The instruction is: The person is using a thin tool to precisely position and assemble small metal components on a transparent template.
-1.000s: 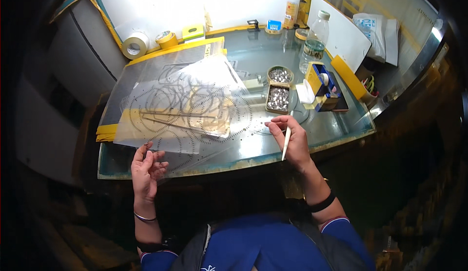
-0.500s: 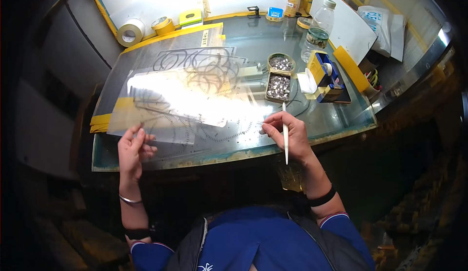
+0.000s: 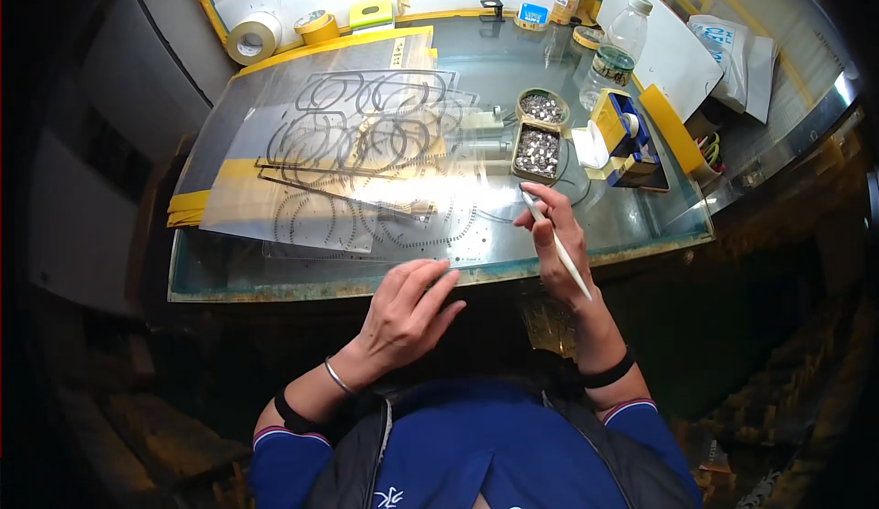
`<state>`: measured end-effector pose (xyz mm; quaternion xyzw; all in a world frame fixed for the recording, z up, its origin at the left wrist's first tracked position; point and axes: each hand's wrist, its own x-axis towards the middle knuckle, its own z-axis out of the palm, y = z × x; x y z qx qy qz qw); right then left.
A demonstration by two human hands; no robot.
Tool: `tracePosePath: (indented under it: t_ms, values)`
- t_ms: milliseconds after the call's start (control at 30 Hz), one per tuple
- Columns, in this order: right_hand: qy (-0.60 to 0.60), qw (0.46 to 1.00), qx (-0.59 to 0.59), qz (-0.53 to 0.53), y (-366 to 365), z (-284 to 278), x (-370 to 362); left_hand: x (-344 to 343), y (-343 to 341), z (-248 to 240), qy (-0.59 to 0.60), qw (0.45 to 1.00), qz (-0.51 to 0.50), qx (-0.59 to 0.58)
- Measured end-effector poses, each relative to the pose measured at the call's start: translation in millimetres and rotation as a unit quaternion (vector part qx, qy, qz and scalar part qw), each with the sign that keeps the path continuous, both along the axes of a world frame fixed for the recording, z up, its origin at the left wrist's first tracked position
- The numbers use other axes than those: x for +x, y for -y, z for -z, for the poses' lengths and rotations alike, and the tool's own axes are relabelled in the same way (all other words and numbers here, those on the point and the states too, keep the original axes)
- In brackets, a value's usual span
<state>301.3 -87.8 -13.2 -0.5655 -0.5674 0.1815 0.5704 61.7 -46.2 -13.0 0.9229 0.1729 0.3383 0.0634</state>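
Note:
My right hand is closed round a slim white pen-like stick, which slants across the palm with its tapered end toward my wrist. My left hand holds nothing; its fingers stretch out together over the table's front edge. Clear film sheets printed with dark rings and dotted curves lie overlapped just beyond it, partly washed out by glare. Past my right fingertips stand a squarish tin and a round tin, both filled with small shiny pieces.
On the glass-topped table, a blue tape dispenser and a plastic bottle stand at right. Tape rolls sit at the back left. A small black stand and a blue-labelled tub are at the back.
My left hand has moved right, from the sheets' near left corner to the table's front edge. My right hand has turned, tilting the stick. The whole view has shifted slightly.

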Motion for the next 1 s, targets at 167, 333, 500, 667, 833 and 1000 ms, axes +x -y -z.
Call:
tracePosePath:
  t_ms: [167, 333, 500, 667, 833, 1000]
  values:
    - [0.155, 0.981, 0.107, -0.049, 4.7, -0.6, 3.3, -3.1, -5.5, 3.4, -0.038, 0.997, -0.066, -0.004]
    - [0.178, 0.975, 0.104, -0.079, 10.7, 1.2, -9.3, -5.7, -6.9, 5.2, -0.057, 0.996, -0.065, 0.000]
    - [0.211, 0.967, 0.117, -0.083, 8.3, 1.5, -12.8, -7.3, -9.8, 9.2, -0.019, 0.998, -0.051, -0.027]
    - [0.214, 0.963, 0.126, -0.103, 8.8, 1.2, -12.2, -7.9, -11.3, 8.5, -0.025, 0.999, -0.039, -0.025]
    - [0.197, 0.964, 0.129, -0.122, 8.2, 3.3, -12.2, -8.1, -12.7, 9.8, -0.020, 0.999, -0.035, -0.034]
    - [0.196, 0.963, 0.126, -0.135, 7.0, 2.6, -12.6, -7.3, -13.0, 9.3, -0.024, 0.999, -0.042, -0.013]
